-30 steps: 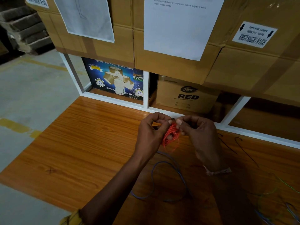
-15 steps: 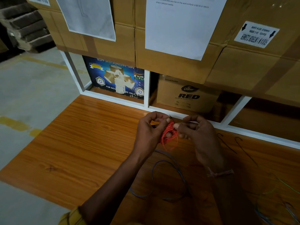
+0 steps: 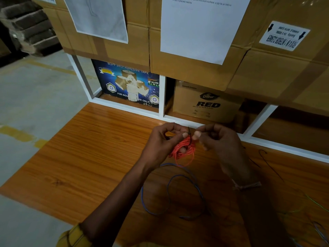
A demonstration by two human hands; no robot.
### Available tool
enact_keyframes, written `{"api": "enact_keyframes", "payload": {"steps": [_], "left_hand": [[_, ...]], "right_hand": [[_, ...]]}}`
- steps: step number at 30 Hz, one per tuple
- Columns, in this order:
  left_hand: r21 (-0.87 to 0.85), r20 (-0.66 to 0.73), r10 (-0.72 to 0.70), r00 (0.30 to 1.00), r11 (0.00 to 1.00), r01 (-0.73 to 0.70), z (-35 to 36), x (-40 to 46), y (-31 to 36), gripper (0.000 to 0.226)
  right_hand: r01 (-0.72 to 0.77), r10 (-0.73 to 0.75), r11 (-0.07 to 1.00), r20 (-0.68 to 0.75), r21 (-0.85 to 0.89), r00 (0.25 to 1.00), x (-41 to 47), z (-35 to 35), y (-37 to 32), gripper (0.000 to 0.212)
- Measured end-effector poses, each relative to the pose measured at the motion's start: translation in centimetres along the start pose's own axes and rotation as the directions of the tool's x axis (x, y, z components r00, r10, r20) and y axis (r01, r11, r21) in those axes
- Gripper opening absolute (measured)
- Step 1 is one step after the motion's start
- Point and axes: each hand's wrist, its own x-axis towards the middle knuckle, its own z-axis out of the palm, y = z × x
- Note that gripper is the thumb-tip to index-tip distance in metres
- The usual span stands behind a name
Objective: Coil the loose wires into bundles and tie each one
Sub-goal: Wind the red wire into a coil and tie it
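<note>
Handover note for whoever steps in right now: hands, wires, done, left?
Left hand grips the coiled orange wire above the table. Right hand pinches at the dark tie around the coil's top.
Blue wire lies loose on the table near the person; thin greenish wires at right, also loose.
Done: orange coiled, tie on it; whether it is cinched cannot be told.
Left: finish that tie, then coil and tie the rest.

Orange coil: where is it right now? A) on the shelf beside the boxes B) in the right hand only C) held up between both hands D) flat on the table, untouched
C: the orange coil hangs between the left hand and right hand, both pinching at its top above the table.
</note>
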Motion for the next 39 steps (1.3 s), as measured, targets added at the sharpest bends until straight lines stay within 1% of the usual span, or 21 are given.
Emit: {"api": "enact_keyframes", "payload": {"steps": [1, 4, 7, 10, 14, 18, 22, 25, 29, 31, 35, 39], "left_hand": [[-0.011, 0.027, -0.008, 1.000, 1.000, 0.009, -0.3, 0.0, 0.0, 0.012], [0.000, 0.075, -0.001, 0.997, 1.000, 0.001, -1.0, -0.2, 0.0, 0.012], [0.026, 0.074, 0.020, 0.997, 0.999, -0.022, -1.3, -0.3, 0.0, 0.012], [0.023, 0.091, 0.008, 0.996, 1.000, -0.010, -1.5, -0.5, 0.1, 0.011], [0.024, 0.102, -0.008, 0.995, 1.000, 0.006, -1.7, -0.6, -0.1, 0.014], [0.049, 0.109, -0.011, 0.994, 0.999, 0.006, -1.9, -0.7, -0.3, 0.015], [0.093, 0.114, -0.011, 0.993, 0.996, 0.001, -2.0, -0.7, -0.3, 0.017], [0.071, 0.134, -0.044, 0.990, 0.997, 0.034, -1.8, -0.9, 0.2, 0.024], [0.020, 0.086, -0.071, 0.994, 0.997, 0.069, -1.5, -1.2, 0.0, 0.030], [0.030, 0.057, -0.064, 0.996, 0.998, 0.063, -1.6, -1.2, -0.4, 0.026], [0.079, 0.025, -0.083, 0.996, 0.994, 0.081, -2.0, -1.1, -0.5, 0.011], [0.143, 0.033, -0.078, 0.996, 0.987, 0.073, -2.3, -0.8, -0.5, 0.008]], "right_hand": [[0.072, -0.071, 0.995, 0.018, -0.061, 0.997, 0.2, -0.2, -0.2, 0.013], [0.267, -0.242, 0.930, 0.125, -0.253, 0.962, 1.1, -0.9, -0.5, 0.018], [0.388, -0.317, 0.858, 0.247, -0.337, 0.916, 1.8, -0.9, -0.5, 0.021], [0.421, -0.326, 0.835, 0.296, -0.355, 0.898, 2.2, -0.7, -0.2, 0.018], [0.427, -0.317, 0.838, 0.332, -0.341, 0.888, 2.3, -0.4, 0.0, 0.017], [0.431, -0.309, 0.841, 0.363, -0.327, 0.879, 2.5, -0.3, -0.2, 0.010], [0.480, -0.333, 0.792, 0.391, -0.378, 0.858, 2.8, -0.3, -0.1, 0.006], [0.491, -0.350, 0.785, 0.382, -0.379, 0.855, 2.9, -0.2, 0.1, 0.004], [0.487, -0.390, 0.803, 0.313, -0.344, 0.866, 2.8, 0.5, 0.7, 0.005], [0.485, -0.413, 0.802, 0.264, -0.347, 0.872, 2.8, 0.9, 1.0, 0.006], [0.516, -0.499, 0.751, 0.158, -0.412, 0.852, 3.1, 1.4, 2.1, 0.009], [0.521, -0.546, 0.728, 0.082, -0.445, 0.834, 3.4, 2.1, 3.0, 0.008]]}}
